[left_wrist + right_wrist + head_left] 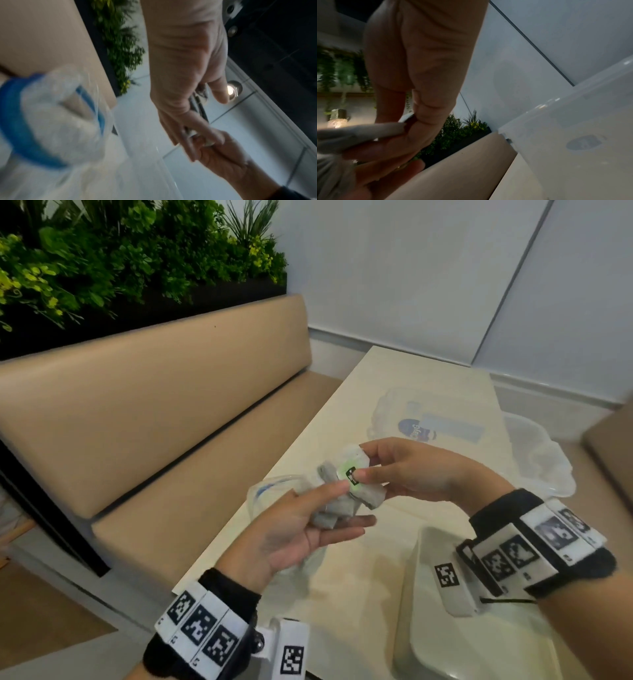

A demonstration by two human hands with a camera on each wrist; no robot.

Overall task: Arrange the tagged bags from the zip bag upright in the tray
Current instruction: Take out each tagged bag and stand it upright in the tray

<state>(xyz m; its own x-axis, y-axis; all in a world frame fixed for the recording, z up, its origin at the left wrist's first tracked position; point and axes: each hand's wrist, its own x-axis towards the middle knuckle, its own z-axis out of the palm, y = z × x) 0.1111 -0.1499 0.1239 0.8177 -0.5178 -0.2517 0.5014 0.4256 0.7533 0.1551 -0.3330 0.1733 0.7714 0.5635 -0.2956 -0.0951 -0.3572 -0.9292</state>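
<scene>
Both hands pinch tagged bags [346,491] — zip bag [274,491] beneath.

No lettering on the clear bag [428,426] is legible.

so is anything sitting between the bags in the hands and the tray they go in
Nothing visible does. Both the left hand and right hand hold the grey tagged bags above the table. The white tray lies below the right wrist, and the open stretch between holds nothing. The wrist hides part of the tray.
</scene>
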